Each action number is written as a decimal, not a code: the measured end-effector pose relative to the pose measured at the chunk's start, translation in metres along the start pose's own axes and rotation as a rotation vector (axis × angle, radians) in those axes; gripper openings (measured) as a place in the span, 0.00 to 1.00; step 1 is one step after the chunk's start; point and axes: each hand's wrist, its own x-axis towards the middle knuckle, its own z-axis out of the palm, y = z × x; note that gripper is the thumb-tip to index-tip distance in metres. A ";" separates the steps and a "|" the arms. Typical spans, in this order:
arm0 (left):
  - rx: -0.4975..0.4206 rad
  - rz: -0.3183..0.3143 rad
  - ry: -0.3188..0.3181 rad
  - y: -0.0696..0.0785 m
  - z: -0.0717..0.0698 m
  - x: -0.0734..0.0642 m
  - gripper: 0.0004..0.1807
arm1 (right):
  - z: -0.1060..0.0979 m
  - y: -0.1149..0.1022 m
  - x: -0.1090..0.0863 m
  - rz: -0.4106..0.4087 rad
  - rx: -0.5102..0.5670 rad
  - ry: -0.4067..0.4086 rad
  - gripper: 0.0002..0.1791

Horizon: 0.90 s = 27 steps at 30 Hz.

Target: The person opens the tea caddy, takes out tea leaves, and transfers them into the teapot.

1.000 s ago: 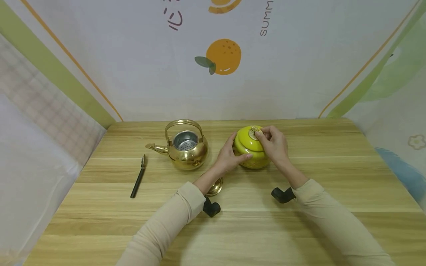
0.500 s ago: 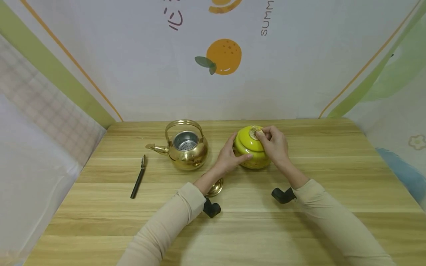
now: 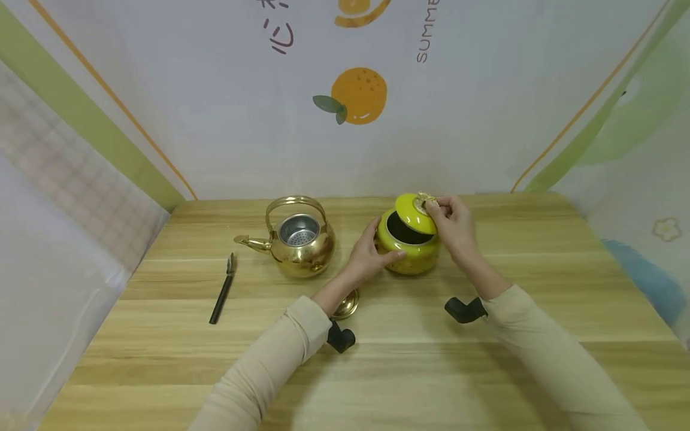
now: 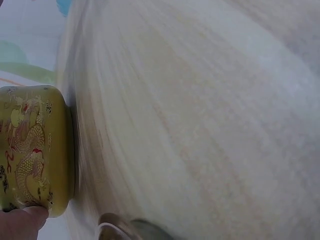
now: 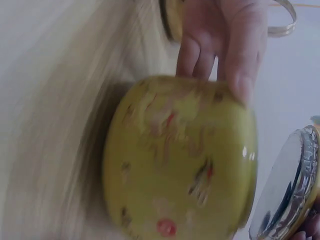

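A glossy yellow lidded jar (image 3: 412, 260) stands on the table, its dark mouth partly uncovered. My left hand (image 3: 369, 256) grips its left side, thumb toward me and fingers round the far side. Between thumb and fingers, my right hand (image 3: 458, 230) pinches the gold knob of the yellow lid (image 3: 408, 211), which is tilted up over the mouth. In the left wrist view, a dragon pattern covers the jar wall (image 4: 32, 150), and my thumb (image 4: 25, 220) presses near its base. The right wrist view shows the silvery underside of the lid (image 5: 285, 195), apart from the jar (image 5: 175, 165).
Left of the jar stands a gold kettle (image 3: 304, 257) without its lid, a perforated strainer inside its mouth. A small gold lid (image 3: 347, 303) lies partly behind my left forearm. Further left lies a black-handled utensil (image 3: 221, 299). A printed cloth (image 3: 458, 131) hangs behind the table (image 3: 399, 371).
My right hand has raised the lid off the jar and tilted it, moving slightly right and exposing the dark mouth. My left hand keeps its grip. The head view has shifted slightly.
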 end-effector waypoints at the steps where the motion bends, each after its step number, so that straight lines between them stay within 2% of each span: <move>1: -0.003 0.000 0.000 0.000 0.000 -0.001 0.51 | -0.004 0.002 0.000 0.000 0.008 0.007 0.16; 7: -0.013 0.015 0.011 0.000 0.002 -0.002 0.50 | -0.036 0.021 -0.001 -0.018 -0.011 0.063 0.16; 13: 0.006 0.020 0.010 -0.002 0.001 -0.002 0.50 | -0.068 0.043 -0.002 0.048 -0.208 0.156 0.19; 16: 0.015 0.013 0.013 -0.002 0.000 -0.001 0.51 | -0.079 0.051 -0.004 0.049 -0.281 0.176 0.18; 20: 0.009 0.012 0.021 -0.001 -0.001 -0.002 0.50 | -0.083 0.062 -0.008 0.033 -0.370 0.133 0.18; 27: 0.004 0.025 0.010 -0.001 0.000 -0.002 0.50 | -0.077 0.080 -0.015 0.110 -0.473 0.033 0.19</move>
